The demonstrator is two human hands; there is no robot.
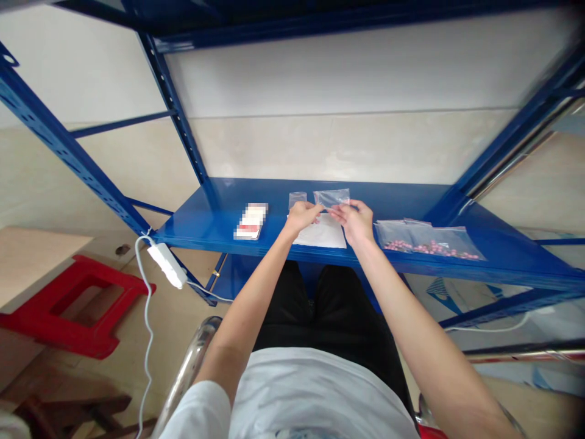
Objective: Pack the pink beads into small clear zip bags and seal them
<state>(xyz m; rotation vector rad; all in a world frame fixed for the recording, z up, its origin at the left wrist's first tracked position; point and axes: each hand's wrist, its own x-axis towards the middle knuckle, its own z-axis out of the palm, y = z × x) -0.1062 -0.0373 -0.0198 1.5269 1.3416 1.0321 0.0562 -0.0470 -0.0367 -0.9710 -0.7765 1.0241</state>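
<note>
My left hand (pixel 301 218) and my right hand (pixel 354 222) meet above a blue steel shelf (pixel 388 210). The fingertips of both pinch the lower edge of a small clear plastic bag (pixel 331 197), which looks empty. Under my hands lies a white paper sheet (pixel 320 235). Beyond my left hand stands a small clear cup or bag (pixel 297 199). To the left lies a white-and-red packet (pixel 251 221), its surface blurred. Right of my right hand, a flat clear bag of pink beads (pixel 427 241) rests on the shelf.
Blue perforated shelf uprights (pixel 171 100) rise on both sides of me. A white power strip (pixel 167 265) hangs from the shelf's left corner on a white cable. A red stool (pixel 77 305) stands low on the left, and a chrome chair tube (pixel 187 378) curves beside my left arm.
</note>
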